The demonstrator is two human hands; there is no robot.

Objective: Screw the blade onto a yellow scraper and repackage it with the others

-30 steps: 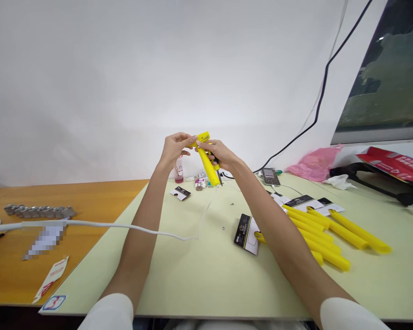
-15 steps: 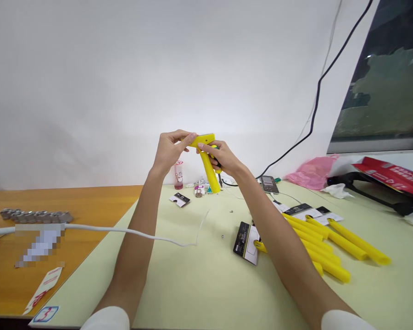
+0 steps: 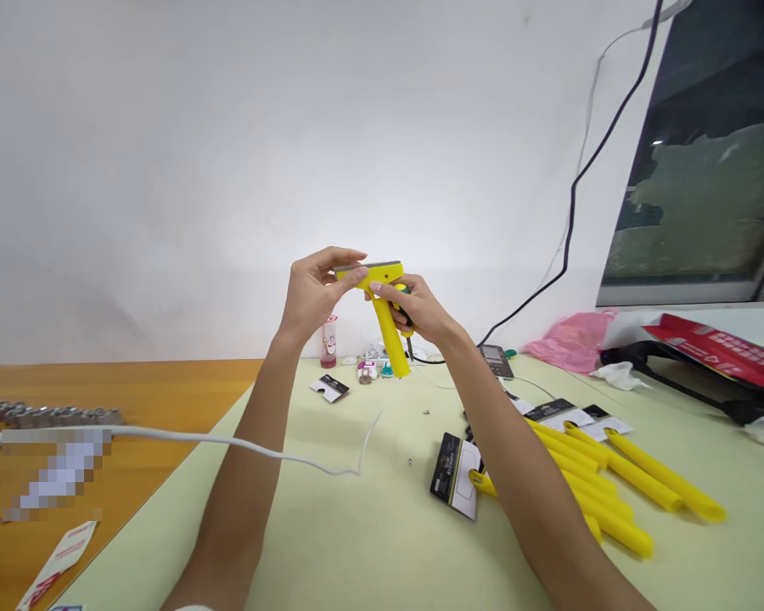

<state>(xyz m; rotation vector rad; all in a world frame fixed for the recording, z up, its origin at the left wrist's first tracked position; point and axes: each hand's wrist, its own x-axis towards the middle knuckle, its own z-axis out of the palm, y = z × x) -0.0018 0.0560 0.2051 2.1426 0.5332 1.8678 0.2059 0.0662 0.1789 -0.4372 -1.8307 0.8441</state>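
A yellow scraper (image 3: pixel 390 327) is held up above the table, its wide head on top and its handle slanting down. My left hand (image 3: pixel 315 288) pinches the left end of the head, the thumb on its face and the fingers behind or above it. With thumb and fingers, my right hand (image 3: pixel 424 307) grips the scraper near the neck. Tucked in the same hand is a screwdriver (image 3: pixel 406 316) with a yellow and dark green handle, its shaft pointing down. A thin metal strip shows along the head's top edge.
Several yellow handles (image 3: pixel 624 458) lie on the pale table right of my forearm, beside black-and-white cards (image 3: pixel 453 475). A pink cup (image 3: pixel 329 341) stands at the back. A white cable (image 3: pixel 229 439) crosses the left side. Metal pieces (image 3: pixel 51 415) lie on the wooden table (image 3: pixel 165 386).
The view has tilted up and turned slightly, so things sit lower in the picture. My left fingers have lifted somewhat off the scraper head, and its top edge shows more.
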